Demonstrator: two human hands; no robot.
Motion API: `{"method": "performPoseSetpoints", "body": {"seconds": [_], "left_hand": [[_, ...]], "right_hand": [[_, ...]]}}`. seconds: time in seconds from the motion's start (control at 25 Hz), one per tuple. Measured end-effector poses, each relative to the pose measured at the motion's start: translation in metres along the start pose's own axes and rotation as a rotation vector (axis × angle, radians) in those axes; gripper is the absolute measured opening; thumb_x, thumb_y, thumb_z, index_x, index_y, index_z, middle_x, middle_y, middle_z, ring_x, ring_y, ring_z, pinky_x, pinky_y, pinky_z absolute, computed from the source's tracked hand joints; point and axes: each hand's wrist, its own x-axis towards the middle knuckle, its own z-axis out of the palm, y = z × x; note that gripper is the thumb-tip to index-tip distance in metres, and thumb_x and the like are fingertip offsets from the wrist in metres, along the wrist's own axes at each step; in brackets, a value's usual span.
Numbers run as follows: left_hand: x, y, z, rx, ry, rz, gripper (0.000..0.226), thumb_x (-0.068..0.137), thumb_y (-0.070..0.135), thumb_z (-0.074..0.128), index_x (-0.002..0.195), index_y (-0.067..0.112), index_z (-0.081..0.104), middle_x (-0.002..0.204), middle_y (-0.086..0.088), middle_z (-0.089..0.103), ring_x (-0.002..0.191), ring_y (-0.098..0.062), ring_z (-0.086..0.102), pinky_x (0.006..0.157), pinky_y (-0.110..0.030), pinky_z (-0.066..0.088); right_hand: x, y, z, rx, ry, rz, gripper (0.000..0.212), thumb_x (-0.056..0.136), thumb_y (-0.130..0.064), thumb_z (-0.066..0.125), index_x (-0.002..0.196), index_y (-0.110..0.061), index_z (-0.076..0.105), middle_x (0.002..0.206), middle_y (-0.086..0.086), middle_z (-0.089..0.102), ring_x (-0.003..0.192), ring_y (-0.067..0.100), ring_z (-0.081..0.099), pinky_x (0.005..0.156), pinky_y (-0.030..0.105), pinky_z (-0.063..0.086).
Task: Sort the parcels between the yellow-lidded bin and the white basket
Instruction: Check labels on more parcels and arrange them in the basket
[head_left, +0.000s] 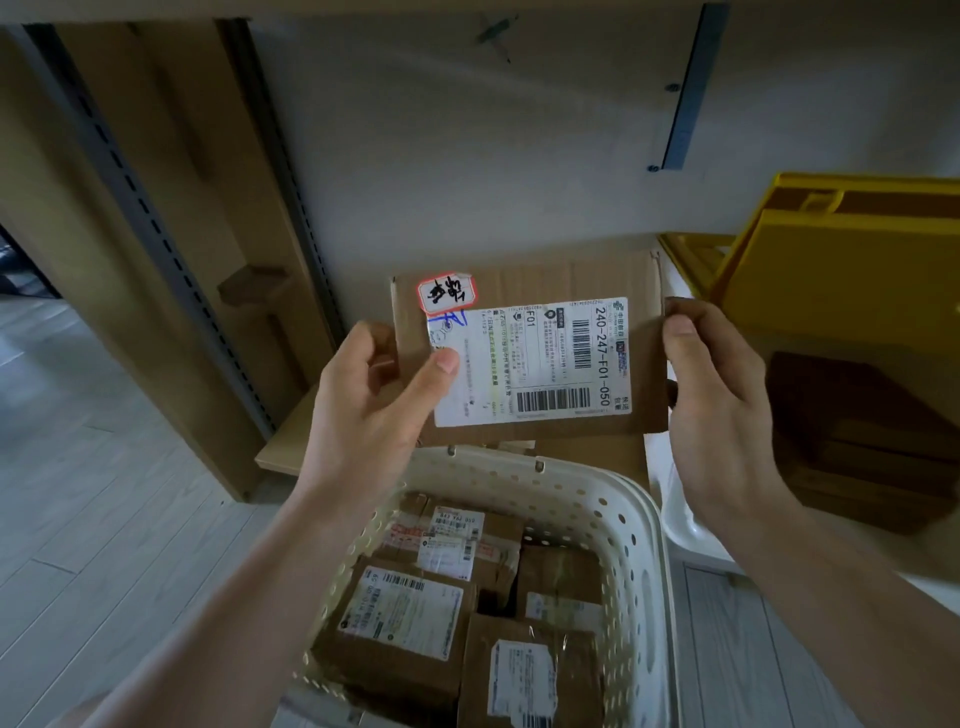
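Parcel (530, 348) was up in both hands, label facing the camera: left hand (374, 400) pinched its left edge, right hand (722, 395) gripped the right edge, above the white basket's (639, 525) far rim, yellow-lidded bin (852, 291) alongside.

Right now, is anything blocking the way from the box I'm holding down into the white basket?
Nothing visible does. The box, held by the left hand and right hand, hangs above the white basket's far rim. The basket is open-topped; parcels already lie in it.
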Motion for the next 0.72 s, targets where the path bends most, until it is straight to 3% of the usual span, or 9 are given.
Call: {"method": "performPoseSetpoints", "body": {"seconds": [0.12,0.2,0.32,0.36,0.52,0.6,0.68,0.72], "left_hand": [[-0.002,-0.003,0.002,-0.043,-0.015,0.018,0.07,0.081,0.039,0.069,0.143,0.027,0.039,0.11,0.008,0.075,0.1,-0.014,0.075,0.079,-0.04,0.064],[-0.003,-0.006,0.003,-0.044,-0.039,0.007,0.074,0.084,0.04,0.066,0.149,0.036,0.031,0.111,0.012,0.075,0.1,-0.011,0.075,0.08,-0.037,0.064],[0.001,-0.008,0.003,-0.012,-0.016,0.007,0.034,0.093,0.044,0.067,0.12,0.029,0.054,0.105,-0.001,0.075,0.095,-0.02,0.076,0.077,-0.053,0.063],[0.003,-0.008,0.002,-0.002,0.009,0.007,0.031,0.092,0.047,0.069,0.111,0.027,0.056,0.101,-0.004,0.074,0.093,-0.022,0.075,0.077,-0.056,0.062],[0.008,-0.005,-0.005,0.071,0.046,0.061,0.038,0.087,0.056,0.071,0.096,0.02,0.061,0.091,-0.006,0.075,0.086,-0.022,0.074,0.077,-0.051,0.061],[0.007,-0.002,-0.004,0.079,-0.025,0.061,0.04,0.091,0.053,0.069,0.093,0.013,0.06,0.09,-0.005,0.076,0.083,-0.021,0.075,0.071,-0.047,0.062],[0.001,-0.002,0.001,0.008,-0.147,0.015,0.042,0.089,0.041,0.066,0.093,0.001,0.055,0.094,0.001,0.078,0.089,-0.016,0.076,0.065,-0.036,0.064],[-0.002,-0.003,0.004,-0.026,-0.196,-0.005,0.043,0.086,0.037,0.065,0.096,-0.003,0.051,0.099,0.003,0.078,0.094,-0.014,0.076,0.066,-0.034,0.064]], "right_hand": [[-0.002,-0.006,-0.001,-0.004,-0.153,-0.073,0.044,0.099,0.008,0.038,0.119,-0.022,0.063,0.1,-0.012,0.075,0.096,0.001,0.068,0.075,0.014,0.053],[-0.001,-0.003,-0.002,-0.082,-0.237,-0.104,0.056,0.086,0.018,0.043,0.128,-0.017,0.06,0.099,-0.016,0.073,0.096,-0.003,0.065,0.075,0.014,0.053],[0.003,0.002,-0.003,-0.147,-0.244,-0.118,0.068,0.087,0.021,0.047,0.142,-0.018,0.052,0.109,-0.012,0.07,0.108,0.006,0.066,0.086,0.028,0.06],[0.003,0.002,-0.003,-0.161,-0.226,-0.144,0.069,0.089,0.02,0.049,0.144,-0.021,0.05,0.112,-0.013,0.068,0.113,0.007,0.064,0.09,0.031,0.06],[-0.003,0.005,0.0,-0.166,-0.098,-0.229,0.071,0.092,0.013,0.057,0.152,-0.021,0.038,0.129,-0.024,0.057,0.131,0.003,0.051,0.106,0.032,0.051],[-0.005,0.007,0.0,-0.109,-0.023,-0.239,0.076,0.094,0.007,0.062,0.157,-0.018,0.028,0.146,-0.013,0.049,0.139,0.004,0.045,0.111,0.031,0.047],[-0.005,0.005,0.002,-0.007,-0.006,-0.189,0.067,0.096,-0.002,0.064,0.153,-0.02,0.034,0.148,-0.007,0.049,0.135,0.006,0.053,0.104,0.025,0.051],[-0.005,0.002,0.003,-0.003,-0.014,-0.179,0.053,0.098,-0.004,0.062,0.145,-0.02,0.044,0.139,-0.01,0.058,0.125,0.004,0.06,0.097,0.021,0.054]]}}
